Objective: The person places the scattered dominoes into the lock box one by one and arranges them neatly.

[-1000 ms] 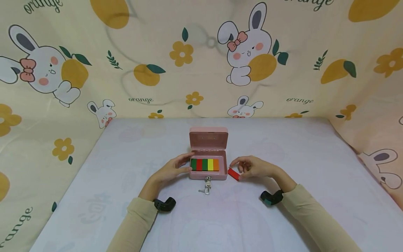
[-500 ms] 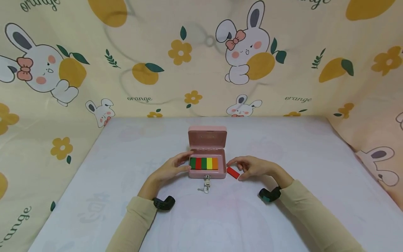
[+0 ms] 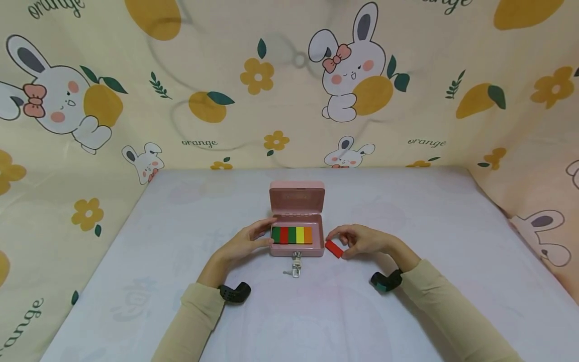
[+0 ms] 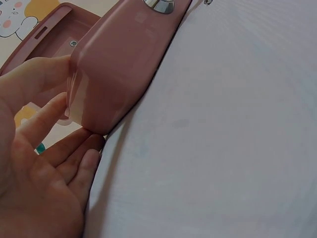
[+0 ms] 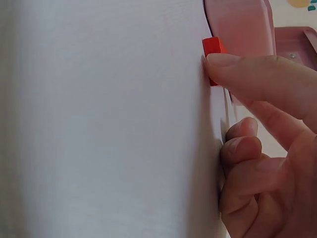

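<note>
A pink metal cash box (image 3: 297, 252) stands on the white tabletop with its lid (image 3: 296, 198) raised. Inside lies a row of flat coloured blocks (image 3: 292, 235): green, red, green, yellow and orange. My left hand (image 3: 242, 245) rests against the box's left side, thumb near the front corner, the other fingers towards the back, fairly straight. Just off the right wall, a red block (image 3: 334, 249) lies slanted on the table. My right hand (image 3: 364, 240) pinches it by its ends between thumb and index finger; the thumb covers part of it in the right wrist view.
A lock with keys (image 3: 296, 269) hangs from the front of the box onto the table. Behind the tabletop (image 3: 289, 317) rises a cloth wall (image 3: 289, 110) printed with rabbits and oranges. More printed cloth stands along both sides.
The head view has shifted slightly. Both hands, the box and the row of blocks stay in nearly the same places. My right fingers have adjusted a little around the red block.
</note>
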Demonstrator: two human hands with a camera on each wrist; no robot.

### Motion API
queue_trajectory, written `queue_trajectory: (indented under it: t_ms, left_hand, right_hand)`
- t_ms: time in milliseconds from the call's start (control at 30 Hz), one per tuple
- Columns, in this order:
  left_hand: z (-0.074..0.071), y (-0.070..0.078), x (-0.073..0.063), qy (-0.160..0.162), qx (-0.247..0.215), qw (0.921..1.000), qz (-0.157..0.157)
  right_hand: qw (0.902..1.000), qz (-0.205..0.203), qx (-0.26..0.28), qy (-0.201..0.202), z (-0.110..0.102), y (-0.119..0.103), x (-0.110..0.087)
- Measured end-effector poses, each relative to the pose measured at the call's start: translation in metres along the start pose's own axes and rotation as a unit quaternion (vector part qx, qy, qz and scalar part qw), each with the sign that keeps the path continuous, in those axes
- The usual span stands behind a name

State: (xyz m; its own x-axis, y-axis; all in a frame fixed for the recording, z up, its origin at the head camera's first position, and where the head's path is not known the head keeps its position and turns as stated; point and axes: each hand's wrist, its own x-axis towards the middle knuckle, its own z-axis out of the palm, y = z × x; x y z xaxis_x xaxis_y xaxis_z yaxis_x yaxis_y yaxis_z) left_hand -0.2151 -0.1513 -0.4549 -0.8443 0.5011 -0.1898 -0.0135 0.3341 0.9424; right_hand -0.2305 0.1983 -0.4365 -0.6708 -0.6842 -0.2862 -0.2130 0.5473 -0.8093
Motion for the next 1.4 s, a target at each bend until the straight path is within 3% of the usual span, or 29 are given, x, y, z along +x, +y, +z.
queue_trajectory:
  t_ms: [600, 1100, 1400]
  left_hand:
    - [-0.002, 0.003, -0.001, -0.004, -0.002, 1.0, 0.007]
    - [-0.001, 0.003, -0.002, -0.005, -0.02, 0.9998, 0.008]
    - [0.0, 0.0, -0.001, 0.005, -0.025, 0.9996, -0.012]
  right_hand:
    - [0.9999, 0.006, 0.003, 0.007, 0.0, 0.0, 0.0]
    - [0.9998, -0.015, 0.008, 0.008, 0.0, 0.002, -0.003]
    - [0.9988, -0.042, 0.019, 0.018, 0.0, 0.009, -0.004]
